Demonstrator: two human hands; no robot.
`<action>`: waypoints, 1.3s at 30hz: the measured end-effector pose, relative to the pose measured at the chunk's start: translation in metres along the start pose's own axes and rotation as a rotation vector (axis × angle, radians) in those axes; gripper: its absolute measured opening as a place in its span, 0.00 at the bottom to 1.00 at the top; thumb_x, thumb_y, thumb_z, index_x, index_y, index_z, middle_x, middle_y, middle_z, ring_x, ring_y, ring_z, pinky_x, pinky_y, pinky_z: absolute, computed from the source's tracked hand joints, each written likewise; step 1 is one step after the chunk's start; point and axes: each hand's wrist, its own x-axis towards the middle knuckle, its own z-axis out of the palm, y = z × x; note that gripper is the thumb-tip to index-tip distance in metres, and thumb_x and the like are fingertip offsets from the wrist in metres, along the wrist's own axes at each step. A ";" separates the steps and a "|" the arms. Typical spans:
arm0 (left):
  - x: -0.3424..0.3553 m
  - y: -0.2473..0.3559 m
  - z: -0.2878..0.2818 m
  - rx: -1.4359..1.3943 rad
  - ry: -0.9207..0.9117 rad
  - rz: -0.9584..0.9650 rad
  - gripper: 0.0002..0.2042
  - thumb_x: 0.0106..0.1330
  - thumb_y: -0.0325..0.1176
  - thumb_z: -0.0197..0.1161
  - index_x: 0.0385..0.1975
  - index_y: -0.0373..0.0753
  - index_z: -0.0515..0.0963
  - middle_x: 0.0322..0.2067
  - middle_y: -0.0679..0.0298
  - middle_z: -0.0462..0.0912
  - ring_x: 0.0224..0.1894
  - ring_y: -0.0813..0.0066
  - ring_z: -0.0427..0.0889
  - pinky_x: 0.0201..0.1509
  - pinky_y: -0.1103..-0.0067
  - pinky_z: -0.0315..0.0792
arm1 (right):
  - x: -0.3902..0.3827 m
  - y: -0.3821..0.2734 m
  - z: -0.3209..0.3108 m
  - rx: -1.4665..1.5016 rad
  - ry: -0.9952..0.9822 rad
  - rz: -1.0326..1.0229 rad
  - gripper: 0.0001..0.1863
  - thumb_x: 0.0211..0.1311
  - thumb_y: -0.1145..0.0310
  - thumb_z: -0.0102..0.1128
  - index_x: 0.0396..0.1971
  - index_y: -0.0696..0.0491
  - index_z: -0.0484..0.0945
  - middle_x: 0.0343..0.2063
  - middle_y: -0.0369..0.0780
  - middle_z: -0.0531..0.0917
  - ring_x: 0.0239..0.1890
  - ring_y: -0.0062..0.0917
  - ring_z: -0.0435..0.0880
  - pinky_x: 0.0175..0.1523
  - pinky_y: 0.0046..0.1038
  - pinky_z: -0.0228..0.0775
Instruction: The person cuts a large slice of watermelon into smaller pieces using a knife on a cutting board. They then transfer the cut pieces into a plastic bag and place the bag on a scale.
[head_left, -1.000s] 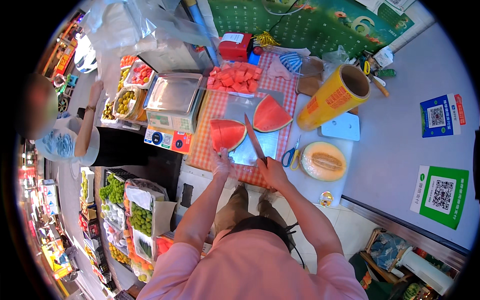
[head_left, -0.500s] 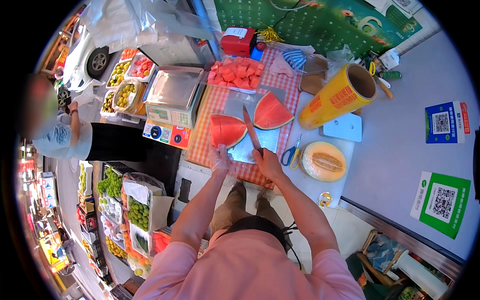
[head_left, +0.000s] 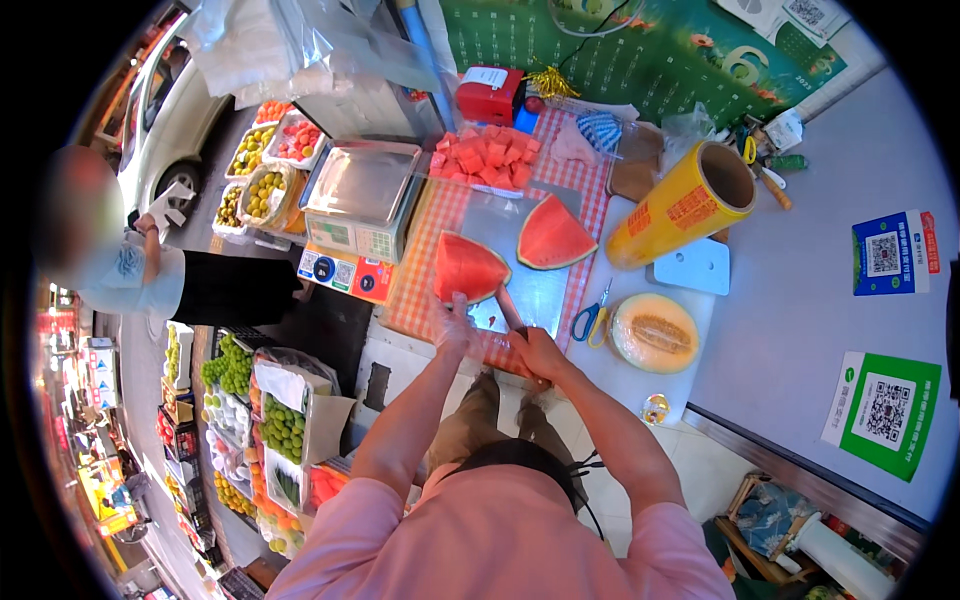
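My left hand, in a clear plastic glove, grips the near edge of a watermelon wedge on a metal board. The wedge's red flesh faces up. My right hand is closed around the handle of a knife. Its blade meets the wedge's right side; the tip is hidden, so how deep it sits I cannot tell. Beyond the knife, a second watermelon wedge lies on the same board, apart from both hands.
A tray of watermelon cubes sits behind the board. A scale stands at left. To the right are scissors, a halved melon and a yellow film roll. Fruit boxes and a person are farther left.
My right hand has drawn the knife back toward me, and its blade has gone from lying alongside the wedge to meeting its right side. My left hand stays on the wedge.
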 end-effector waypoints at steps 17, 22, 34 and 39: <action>-0.013 0.055 -0.024 0.479 0.015 0.242 0.27 0.68 0.36 0.55 0.66 0.36 0.59 0.42 0.45 0.78 0.43 0.49 0.80 0.46 0.62 0.72 | -0.035 -0.069 0.006 -0.448 0.419 -0.191 0.19 0.68 0.55 0.50 0.36 0.60 0.72 0.25 0.54 0.82 0.30 0.50 0.84 0.36 0.47 0.74; -0.002 0.007 -0.018 0.525 -0.032 0.382 0.26 0.68 0.37 0.54 0.64 0.35 0.61 0.49 0.44 0.76 0.50 0.45 0.76 0.53 0.60 0.70 | -0.009 -0.089 0.034 -0.568 0.375 -0.140 0.20 0.69 0.55 0.49 0.37 0.61 0.71 0.27 0.56 0.82 0.33 0.54 0.82 0.40 0.50 0.74; -0.005 0.014 -0.021 0.527 -0.122 0.260 0.20 0.69 0.41 0.50 0.57 0.37 0.68 0.50 0.45 0.76 0.52 0.43 0.75 0.54 0.59 0.68 | 0.032 -0.068 0.057 -0.582 0.301 -0.141 0.20 0.69 0.57 0.48 0.37 0.63 0.71 0.26 0.57 0.82 0.32 0.54 0.83 0.40 0.50 0.75; -0.009 0.024 -0.020 0.485 -0.129 0.205 0.20 0.71 0.42 0.50 0.58 0.38 0.68 0.50 0.47 0.77 0.52 0.45 0.76 0.54 0.58 0.68 | 0.007 -0.032 0.068 -0.524 0.198 -0.115 0.21 0.69 0.55 0.47 0.38 0.62 0.71 0.28 0.59 0.82 0.34 0.56 0.82 0.41 0.53 0.73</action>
